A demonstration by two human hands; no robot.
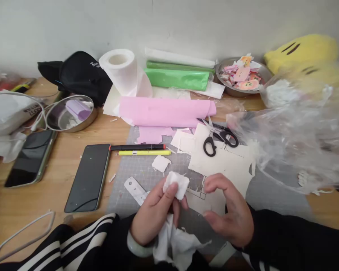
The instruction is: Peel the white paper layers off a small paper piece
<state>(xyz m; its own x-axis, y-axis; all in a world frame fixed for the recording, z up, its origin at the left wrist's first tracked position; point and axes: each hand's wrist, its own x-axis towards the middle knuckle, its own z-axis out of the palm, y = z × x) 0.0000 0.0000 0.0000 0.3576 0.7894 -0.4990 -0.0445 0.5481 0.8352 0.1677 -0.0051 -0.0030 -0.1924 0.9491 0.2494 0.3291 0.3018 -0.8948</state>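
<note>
The rolled sheet [164, 111] is pastel pink, the flat wrapped packet [176, 78] bright green, the plush toy [307, 52] yellow with dark brown stripes. The cutting mat [118, 195] is grey with a fine pale grid — the wooden table [73, 150] light brown. Black handles mark the silvery metal scissors [209, 146]; the slim marker [144, 153] is neon yellow — the black pen [135, 147] red-tipped.

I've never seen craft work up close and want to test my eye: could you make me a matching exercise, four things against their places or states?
1. Scissors
2. Left hand
3. Yellow pen
4. Right hand

A. Holding a small white piece
B. Open, holding nothing
C. Lying on a cut white sheet
D. Beside a black pen

Pairs: 1-C, 2-A, 3-D, 4-B
</note>
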